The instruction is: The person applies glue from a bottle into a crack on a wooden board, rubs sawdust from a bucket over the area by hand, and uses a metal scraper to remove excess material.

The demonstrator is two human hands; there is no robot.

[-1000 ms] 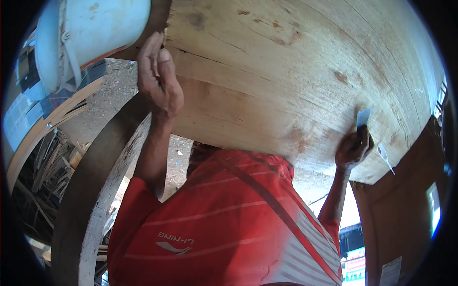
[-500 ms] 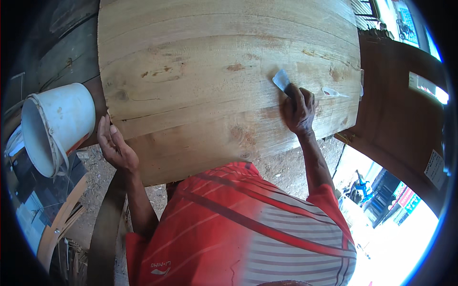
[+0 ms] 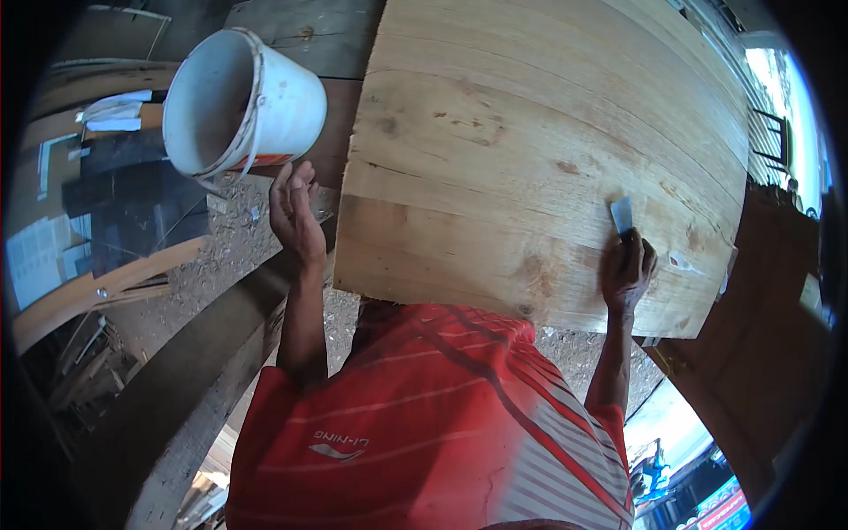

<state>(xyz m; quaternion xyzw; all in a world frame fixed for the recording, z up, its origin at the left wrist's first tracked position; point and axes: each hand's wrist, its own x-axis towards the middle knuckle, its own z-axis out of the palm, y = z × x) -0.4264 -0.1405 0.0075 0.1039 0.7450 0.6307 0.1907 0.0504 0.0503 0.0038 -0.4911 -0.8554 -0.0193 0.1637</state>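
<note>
Scraper [image 3: 622, 214], one: at right half of wooden panel [image 3: 477, 203], toward its near edge; clamped in grip of right hand [image 3: 629, 272], fingers closed round handle. Blade points away from wearer; long axis leans slightly left. Left hand [image 3: 299, 214]: grip loosely open, empty, just below white bucket [image 3: 296, 102], apart from panel. Half a second earlier: left fingertips at panel's left edge; scraper's place on panel much the same.

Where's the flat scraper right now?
In the head view, the flat scraper is right of centre, gripped in the person's right hand, with its pale blade over the wooden panel.
</note>
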